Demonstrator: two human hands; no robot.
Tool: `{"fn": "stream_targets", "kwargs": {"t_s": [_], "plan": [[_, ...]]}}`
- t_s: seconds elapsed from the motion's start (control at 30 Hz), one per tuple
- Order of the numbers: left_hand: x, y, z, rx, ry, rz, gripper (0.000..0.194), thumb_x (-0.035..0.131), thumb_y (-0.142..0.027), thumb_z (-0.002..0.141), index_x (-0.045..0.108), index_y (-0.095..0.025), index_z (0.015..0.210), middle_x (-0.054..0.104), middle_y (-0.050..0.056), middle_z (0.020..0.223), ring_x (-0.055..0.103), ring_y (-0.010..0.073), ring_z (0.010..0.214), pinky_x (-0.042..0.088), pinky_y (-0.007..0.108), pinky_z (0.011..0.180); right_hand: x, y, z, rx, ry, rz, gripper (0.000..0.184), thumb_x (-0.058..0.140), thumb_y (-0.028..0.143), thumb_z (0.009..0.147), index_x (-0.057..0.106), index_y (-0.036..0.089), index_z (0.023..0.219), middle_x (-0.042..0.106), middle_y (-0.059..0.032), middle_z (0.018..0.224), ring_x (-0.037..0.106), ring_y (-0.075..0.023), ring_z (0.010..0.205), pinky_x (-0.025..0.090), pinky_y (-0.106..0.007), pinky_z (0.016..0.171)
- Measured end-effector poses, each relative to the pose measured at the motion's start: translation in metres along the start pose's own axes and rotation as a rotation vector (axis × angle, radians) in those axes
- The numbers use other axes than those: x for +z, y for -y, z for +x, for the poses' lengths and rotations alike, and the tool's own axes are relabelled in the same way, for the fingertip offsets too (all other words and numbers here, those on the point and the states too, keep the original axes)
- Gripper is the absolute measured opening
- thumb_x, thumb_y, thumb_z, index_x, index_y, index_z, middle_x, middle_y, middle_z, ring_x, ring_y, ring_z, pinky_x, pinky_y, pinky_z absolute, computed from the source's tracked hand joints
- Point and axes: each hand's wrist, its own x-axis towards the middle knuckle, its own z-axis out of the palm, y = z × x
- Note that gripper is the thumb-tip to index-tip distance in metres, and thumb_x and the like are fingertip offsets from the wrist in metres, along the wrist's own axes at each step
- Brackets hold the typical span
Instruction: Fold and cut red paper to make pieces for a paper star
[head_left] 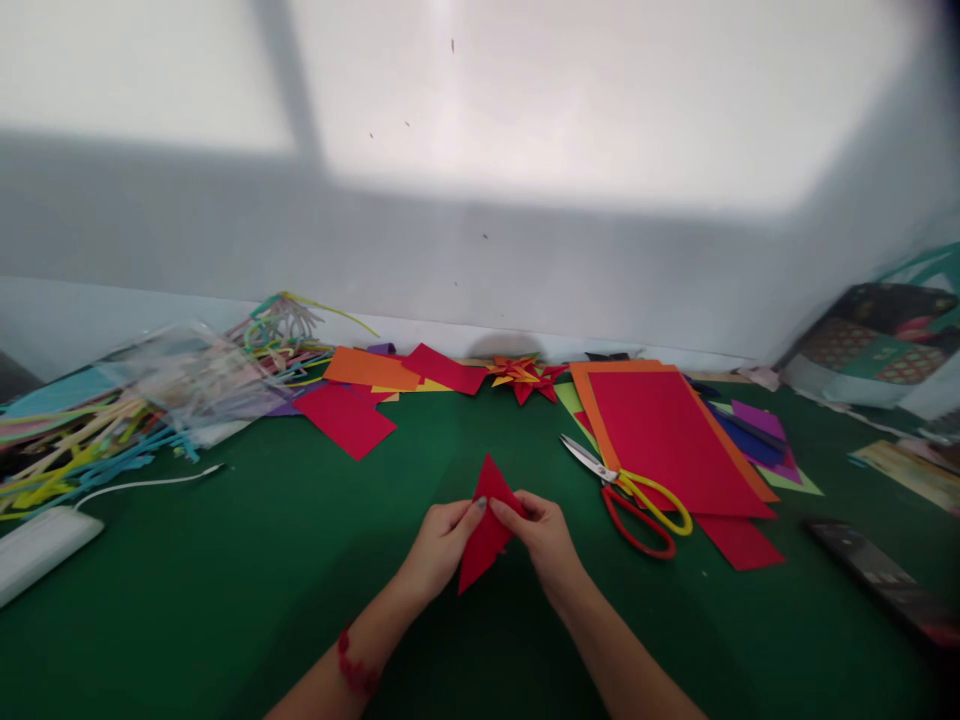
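Note:
Held up in the middle of the view is a piece of red paper [486,548], folded to a pointed shape with one tip up and one tip down. My left hand [439,545] pinches its left side, thumb on the near face. On the right side my right hand [546,535] grips it too, thumb pressed near the centre. The fingers behind the paper are partly hidden. To the right of my hands, scissors [630,495] with one yellow and one red handle lie against a stack of red sheets [667,440].
Behind my hands lie folded paper stars [517,375], a red sheet [345,420] and an orange sheet [371,368]. Pipe cleaners [97,435] and a clear plastic bag [202,380] are at left, near a white corded block [45,545]. A phone [877,575] rests at right.

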Motion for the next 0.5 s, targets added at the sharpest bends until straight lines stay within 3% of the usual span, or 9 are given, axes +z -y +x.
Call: {"fn": "stream_targets", "kwargs": {"t_s": [0.13,0.3,0.5], "plan": [[0.0002,0.0014,0.0006,-0.022,0.009,-0.063,0.042,0.041,-0.045,0.081,0.064,-0.010,0.073,0.066,0.007,0.062,0.059,0.0173,0.056,0.043,0.024,0.053,0.0002,0.0001,0.0002,-0.005,-0.010,-0.021,0.023,0.065,0.036,0.064,0.060,0.015,0.060,0.051,0.0035,0.052,0.044,-0.0084,0.045,0.035,-0.021,0.043],[0.0010,0.0028,0.0004,0.007,0.005,0.011,0.045,0.036,-0.045,0.083,0.063,-0.010,0.075,0.064,0.006,0.060,0.056,0.0159,0.055,0.040,0.024,0.051,-0.0027,-0.0033,0.0030,-0.002,0.000,-0.023,0.022,0.065,0.035,0.065,0.059,0.015,0.061,0.052,0.0035,0.051,0.044,-0.0089,0.045,0.035,-0.021,0.042],[-0.0034,0.0089,0.0014,0.035,-0.081,0.073,0.043,0.038,-0.043,0.082,0.056,-0.012,0.058,0.053,0.000,0.052,0.045,0.0109,0.048,0.033,0.021,0.047,-0.0015,-0.0004,0.0013,0.011,0.003,-0.020,0.019,0.068,0.033,0.063,0.062,0.015,0.062,0.057,0.0023,0.057,0.049,-0.0100,0.052,0.038,-0.022,0.050]]}}
